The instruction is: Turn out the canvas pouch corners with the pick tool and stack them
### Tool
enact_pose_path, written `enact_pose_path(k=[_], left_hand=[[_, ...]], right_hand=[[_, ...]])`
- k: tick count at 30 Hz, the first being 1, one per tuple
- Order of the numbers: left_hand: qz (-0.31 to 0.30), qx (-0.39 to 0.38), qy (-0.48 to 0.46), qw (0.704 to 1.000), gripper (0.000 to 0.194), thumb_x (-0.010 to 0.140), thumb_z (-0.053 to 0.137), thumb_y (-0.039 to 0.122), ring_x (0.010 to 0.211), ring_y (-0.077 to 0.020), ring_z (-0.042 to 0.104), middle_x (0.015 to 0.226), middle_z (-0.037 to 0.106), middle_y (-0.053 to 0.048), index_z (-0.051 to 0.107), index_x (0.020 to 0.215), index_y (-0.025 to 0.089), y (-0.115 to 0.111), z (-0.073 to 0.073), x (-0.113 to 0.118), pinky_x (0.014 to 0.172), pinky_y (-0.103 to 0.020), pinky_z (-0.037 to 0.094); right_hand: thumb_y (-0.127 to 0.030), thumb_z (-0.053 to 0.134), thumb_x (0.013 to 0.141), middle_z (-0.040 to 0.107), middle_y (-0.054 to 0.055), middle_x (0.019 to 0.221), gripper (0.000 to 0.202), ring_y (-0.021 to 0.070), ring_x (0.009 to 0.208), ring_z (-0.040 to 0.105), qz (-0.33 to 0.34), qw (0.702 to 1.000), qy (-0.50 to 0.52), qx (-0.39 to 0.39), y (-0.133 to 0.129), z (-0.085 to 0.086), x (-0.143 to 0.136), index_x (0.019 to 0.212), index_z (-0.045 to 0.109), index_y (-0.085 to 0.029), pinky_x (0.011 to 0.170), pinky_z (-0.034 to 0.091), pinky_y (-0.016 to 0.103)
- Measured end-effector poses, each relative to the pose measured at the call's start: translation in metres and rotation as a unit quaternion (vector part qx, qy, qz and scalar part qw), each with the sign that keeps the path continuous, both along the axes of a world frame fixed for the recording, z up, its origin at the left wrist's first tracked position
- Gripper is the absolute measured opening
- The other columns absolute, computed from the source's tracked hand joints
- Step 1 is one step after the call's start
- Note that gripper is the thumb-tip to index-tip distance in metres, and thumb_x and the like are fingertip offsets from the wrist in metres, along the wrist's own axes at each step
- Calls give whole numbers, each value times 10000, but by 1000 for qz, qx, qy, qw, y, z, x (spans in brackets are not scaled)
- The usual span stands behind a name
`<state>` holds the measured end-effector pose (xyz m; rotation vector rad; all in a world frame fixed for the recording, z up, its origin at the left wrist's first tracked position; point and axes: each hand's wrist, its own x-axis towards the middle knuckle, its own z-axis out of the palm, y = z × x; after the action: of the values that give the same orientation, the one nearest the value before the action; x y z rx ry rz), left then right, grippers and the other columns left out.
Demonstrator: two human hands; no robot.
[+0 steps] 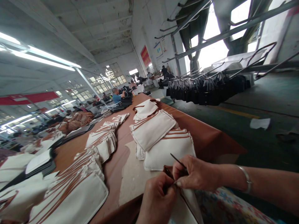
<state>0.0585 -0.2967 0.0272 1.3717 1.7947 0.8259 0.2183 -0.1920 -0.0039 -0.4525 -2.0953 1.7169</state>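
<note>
Head view: left hand pinches the edge of a cream, flat fabric-like piece with dark brown trim. Right hand closes thumb and finger on the same edge, with a thin, dark, stick-like tool gripped in the fingers. Piece sits low in frame, at the near edge of the brown-covered table, beside a floral cloth.

Risks, my read: pinch is small and right at the edge, so a slip of either thumb could let the trim skew or pucker. Tool's free end points up and away over the cream stack; a careless wrist turn could snag or mark it. Stack is uneven, top piece askew, so a knock could slide it. Long fanned row of cream pieces could shift too if bumped.

Hard to see: fingers cover the contact point, can't tell what's pinched there besides the edge. Tool's other end hidden in the right hand. Piece cut off by bottom frame edge, as is the left wrist. Far background small, blurry.
</note>
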Motion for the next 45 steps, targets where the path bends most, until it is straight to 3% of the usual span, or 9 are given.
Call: enact_pose_path(k=[4,8,18,21,25,29,36,40,45], left_hand=[[-9,-38,-131,991,170,707,618,322,560,-114,373,586,476,35,591,668,159,0,-8,-10,520,-241,257],[24,-82,-263,961,531,798,572,640,544,-120,390,592,529,-8,635,682,125,-2,-15,-15,513,-247,229],[-42,-94,-153,983,548,712,719,667,532,-84,262,553,370,57,547,626,153,-3,-27,-26,504,-251,157],[-83,-82,-101,988,503,761,675,629,553,-100,320,589,429,37,615,705,134,-4,-26,-27,500,-240,204],[-101,-1,3,995,315,867,595,426,582,-112,392,648,499,21,629,724,147,-10,-14,-18,525,-233,278],[-115,92,102,984,200,868,553,261,633,-137,503,678,595,-3,647,721,162,-15,-8,-13,592,-239,354],[-128,139,175,966,204,902,517,230,647,-141,561,698,631,-15,635,741,188,-19,-22,-16,613,-239,372],[-129,169,180,960,207,911,499,241,625,-133,545,681,600,-4,595,734,190,-21,-30,-17,613,-244,365],[-100,72,12,992,289,821,669,435,596,-128,471,654,566,12,636,736,161,-20,-30,-22,541,-235,318]], right_hand=[[-109,585,759,592,-11,706,39,106,637,516,-18,987,108,117,-7,-4,1,757,600,-145,606,403,205],[-126,507,874,600,47,818,89,143,752,550,5,943,148,297,-9,-10,6,815,559,-167,686,434,233],[-236,340,971,585,56,799,263,145,632,440,15,847,122,518,-9,-21,12,881,574,-159,527,310,260],[-252,375,971,575,58,802,254,141,654,458,24,873,131,469,-9,-22,13,853,578,-154,550,330,255],[-412,509,968,581,40,809,294,126,683,502,40,981,115,149,-1,-15,16,966,594,-130,608,400,229],[-538,512,964,589,26,763,465,115,670,516,70,997,-2,-45,12,-2,15,938,652,-95,637,428,220],[-387,608,909,409,-48,619,345,70,568,349,176,983,-39,31,19,10,9,709,621,-107,511,294,194],[-208,594,843,445,-49,637,131,72,576,388,164,984,-10,69,12,5,5,750,595,-116,517,313,181],[-194,564,851,518,-4,728,111,106,651,467,117,969,75,206,3,-4,8,754,547,-142,603,377,218]])
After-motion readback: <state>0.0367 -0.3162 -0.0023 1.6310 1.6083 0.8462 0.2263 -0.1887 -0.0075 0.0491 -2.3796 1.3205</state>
